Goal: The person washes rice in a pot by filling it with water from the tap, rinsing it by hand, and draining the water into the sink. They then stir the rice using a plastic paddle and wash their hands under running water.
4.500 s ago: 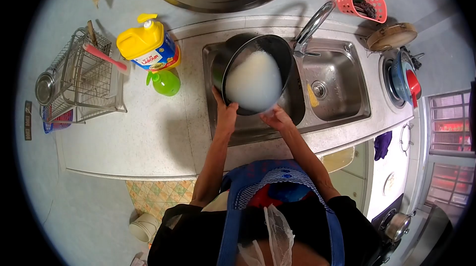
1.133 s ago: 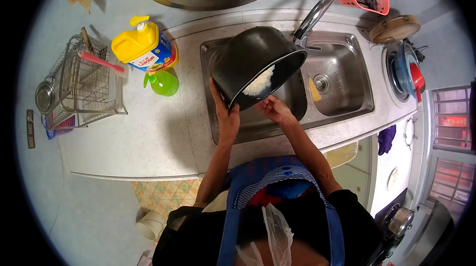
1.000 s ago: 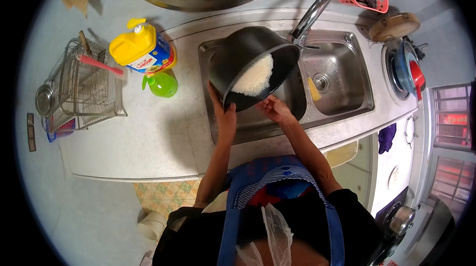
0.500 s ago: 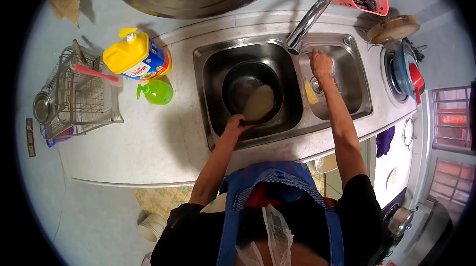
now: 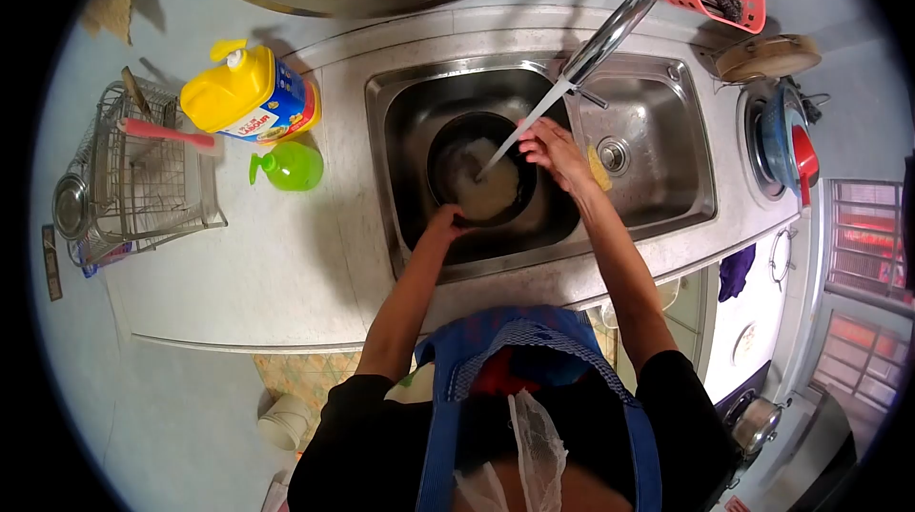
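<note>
A dark round pot [image 5: 442, 157] sits in the left sink basin [image 5: 405, 131] with cloudy water and a pale mass, which looks like rice, inside. My left hand [image 5: 448, 221] grips the pot's near rim, its fingertips partly hidden. From the chrome faucet [image 5: 615, 30], a stream of water [image 5: 529, 123] runs slanting down into the pot. My right hand [image 5: 555, 152] is beside the stream above the pot's right side, fingers apart and holding nothing. The faucet lever [image 5: 593, 99] sticks out to the right of the spout.
A yellow sponge-like piece [image 5: 599, 169] lies by the divider in the right basin [image 5: 658, 131]. On the left counter stand a yellow detergent jug [image 5: 229, 97], a green pump bottle [image 5: 294, 167] and a wire rack [image 5: 152, 169]. Stacked basins [image 5: 777, 145] are at the right.
Water now pours from the faucet into the pot. My right hand has moved left from the faucet lever to the stream. The spout has swung over the left basin, and my left hand stays at the rim.
</note>
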The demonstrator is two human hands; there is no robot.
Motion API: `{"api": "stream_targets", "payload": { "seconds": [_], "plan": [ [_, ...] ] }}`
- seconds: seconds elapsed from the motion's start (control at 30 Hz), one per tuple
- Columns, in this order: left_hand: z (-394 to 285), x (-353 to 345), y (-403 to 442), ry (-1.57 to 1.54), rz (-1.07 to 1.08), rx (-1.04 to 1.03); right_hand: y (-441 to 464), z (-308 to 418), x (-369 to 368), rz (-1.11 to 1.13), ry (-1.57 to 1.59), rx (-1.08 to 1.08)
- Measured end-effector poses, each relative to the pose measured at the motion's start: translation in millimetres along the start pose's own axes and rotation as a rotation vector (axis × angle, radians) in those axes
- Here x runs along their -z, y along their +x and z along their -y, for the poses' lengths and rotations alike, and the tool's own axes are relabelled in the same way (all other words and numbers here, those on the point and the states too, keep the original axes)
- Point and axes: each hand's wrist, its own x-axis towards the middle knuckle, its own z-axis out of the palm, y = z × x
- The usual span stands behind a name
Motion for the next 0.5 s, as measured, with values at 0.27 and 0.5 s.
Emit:
{"api": "stream_targets", "payload": {
  "seconds": [0.27, 0.5],
  "plan": [
    [-2.2, 40.2, 29.5, 0.007, -0.039, 0.093, 60.1, -56.8, 2.9, 0.43, -0.024, -0.196],
    [-1.3, 29.1, 9.9, -0.137, -0.015, 0.072, 14.2, -119.4, 22.4, 0.548, -1.893, 0.767]
  ]
}}
